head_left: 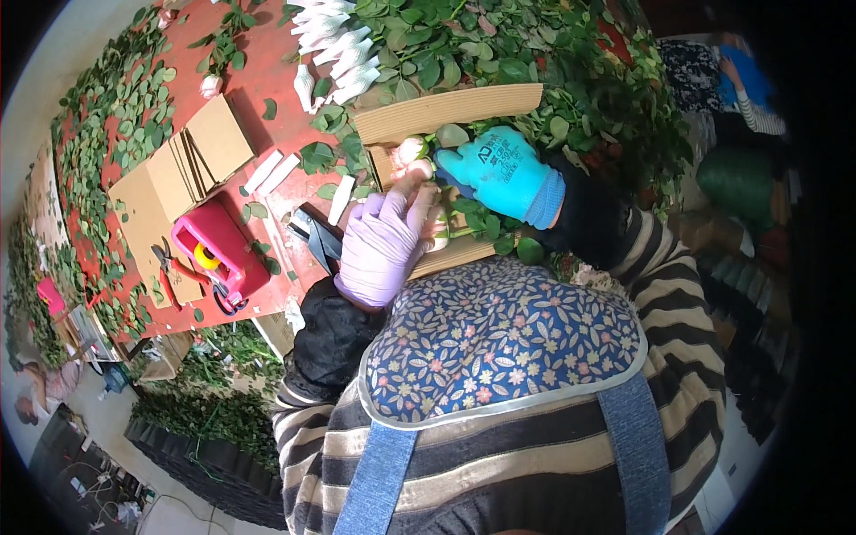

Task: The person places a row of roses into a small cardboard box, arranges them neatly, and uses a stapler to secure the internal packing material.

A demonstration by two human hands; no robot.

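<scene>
My left hand [382,241], in a lilac glove with some fingertips bare, reaches over an opened piece of corrugated cardboard [446,113]. Its fingers are bent together around pale pink rose heads [410,152] at the cardboard's left end. Just to the right, my right hand [502,174] wears a turquoise glove with a dark blue palm. Its fingers curl in beside the roses; what lies under them is hidden. Green rose leaves [481,220] stick out below that hand, over the cardboard's near part.
Left of my hands lie a dark stapler-like tool [316,236], white strips [272,174], a pink tape dispenser [227,250], red-handled pruners [178,267] and folded cardboard [192,156]. White foam nets [334,45] and heaped leaves [473,45] cover the far side. Another person's arm [744,89] shows at right.
</scene>
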